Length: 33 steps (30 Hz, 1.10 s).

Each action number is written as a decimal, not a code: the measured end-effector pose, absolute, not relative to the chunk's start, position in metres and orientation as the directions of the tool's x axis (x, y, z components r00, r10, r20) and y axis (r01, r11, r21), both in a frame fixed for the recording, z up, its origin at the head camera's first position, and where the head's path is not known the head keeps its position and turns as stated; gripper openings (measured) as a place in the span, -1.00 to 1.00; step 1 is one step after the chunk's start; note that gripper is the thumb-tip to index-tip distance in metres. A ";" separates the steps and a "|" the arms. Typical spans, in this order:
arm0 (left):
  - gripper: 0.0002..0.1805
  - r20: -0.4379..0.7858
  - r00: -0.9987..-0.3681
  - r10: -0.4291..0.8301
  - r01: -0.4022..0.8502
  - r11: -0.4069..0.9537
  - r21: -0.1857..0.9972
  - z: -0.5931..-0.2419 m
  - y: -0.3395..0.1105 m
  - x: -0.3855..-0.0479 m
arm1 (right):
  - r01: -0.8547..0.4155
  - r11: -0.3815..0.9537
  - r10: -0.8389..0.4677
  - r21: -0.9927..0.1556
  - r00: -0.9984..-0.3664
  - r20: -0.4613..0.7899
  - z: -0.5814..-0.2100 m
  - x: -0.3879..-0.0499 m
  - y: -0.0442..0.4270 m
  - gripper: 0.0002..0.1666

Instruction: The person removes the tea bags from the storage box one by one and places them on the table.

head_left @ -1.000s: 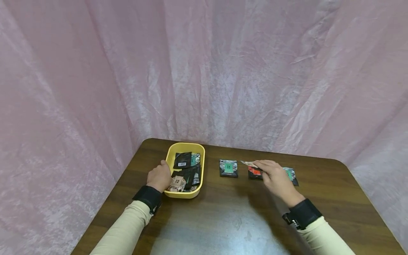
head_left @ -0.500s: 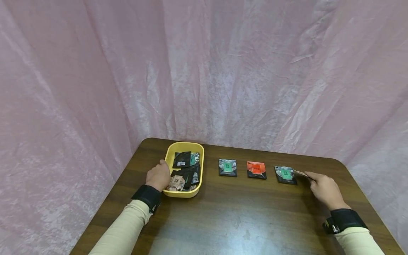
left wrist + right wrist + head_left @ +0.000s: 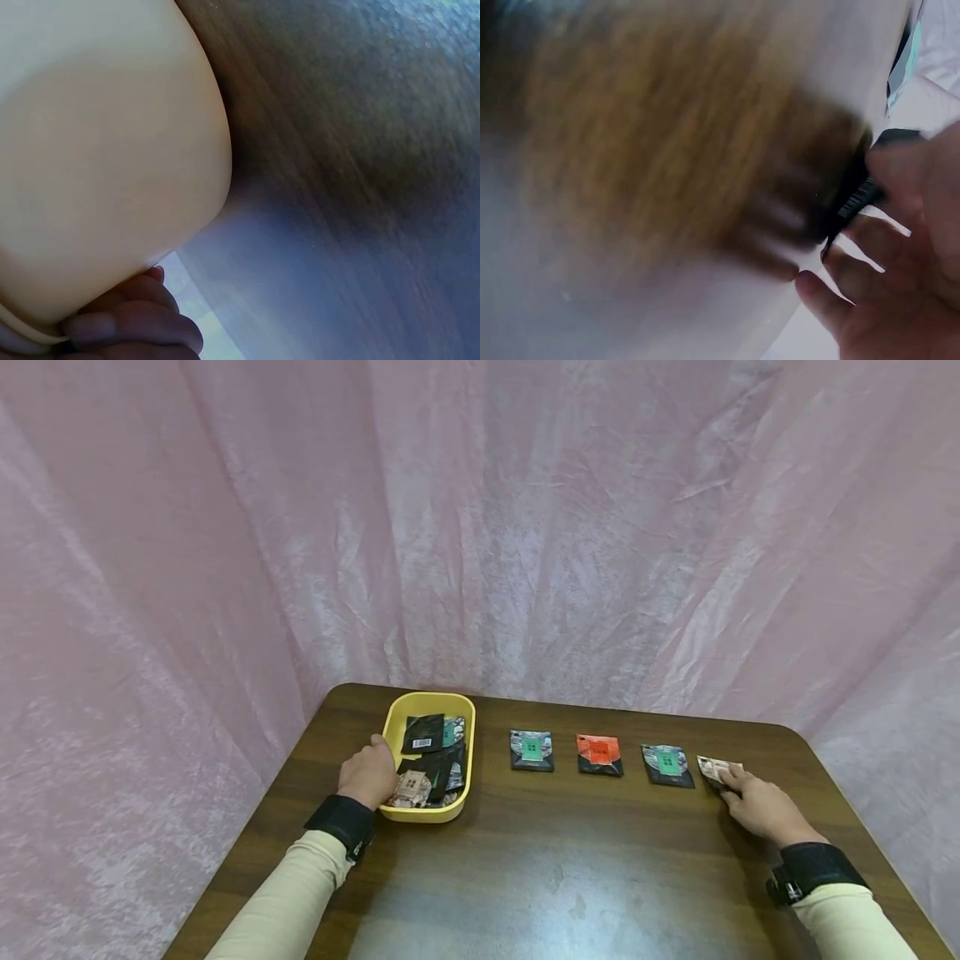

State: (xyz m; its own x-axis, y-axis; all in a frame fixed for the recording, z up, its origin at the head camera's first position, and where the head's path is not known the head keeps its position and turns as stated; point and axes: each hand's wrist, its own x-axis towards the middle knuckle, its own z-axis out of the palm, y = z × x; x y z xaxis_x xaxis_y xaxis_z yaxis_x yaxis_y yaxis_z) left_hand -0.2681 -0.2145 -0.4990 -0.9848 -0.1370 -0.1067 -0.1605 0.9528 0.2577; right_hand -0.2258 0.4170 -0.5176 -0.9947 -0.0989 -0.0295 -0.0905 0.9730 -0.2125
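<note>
My left hand (image 3: 368, 772) grips the left rim of a yellow plastic basket (image 3: 468, 760) that holds several small sachets. In the left wrist view the basket's smooth wall (image 3: 112, 165) fills the left side, and curled fingers (image 3: 139, 324) show at its rim. At the right end of a row, my right hand (image 3: 767, 807) pinches a beige-and-black sachet (image 3: 714, 769) at the table. The right wrist view shows its black back (image 3: 853, 201) between thumb and fingers. To its left lie a green-labelled sachet (image 3: 667, 765), a red one (image 3: 599, 754) and another green-labelled one (image 3: 531, 750).
The brown wooden table (image 3: 525, 877) has rounded far corners. A pink velvet curtain (image 3: 480, 543) hangs just behind its far edge. Inside the basket, a black sachet with a barcode (image 3: 423, 734) and a beige-labelled one (image 3: 410, 786) lie on top.
My right hand has carried the beige sachet rightward past the red and green-labelled ones, then lowered it flatter beside the row. The left hand has stayed on the basket.
</note>
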 end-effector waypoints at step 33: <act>-0.47 -0.083 -0.989 -0.119 -0.137 0.956 0.259 -0.499 -0.215 -0.268 | -0.051 0.936 -0.075 -0.348 -0.996 -0.057 -0.506 -0.228 0.416 0.03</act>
State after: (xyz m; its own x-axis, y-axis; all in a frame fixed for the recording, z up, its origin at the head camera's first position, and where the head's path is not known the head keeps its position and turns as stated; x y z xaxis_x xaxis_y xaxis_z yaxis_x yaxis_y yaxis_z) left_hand -0.2683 -0.2150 -0.4991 -0.9894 -0.1192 -0.0834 -0.1370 0.9560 0.2594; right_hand -0.2283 0.4163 -0.5064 -0.9956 -0.0751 -0.0567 -0.0508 0.9362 -0.3478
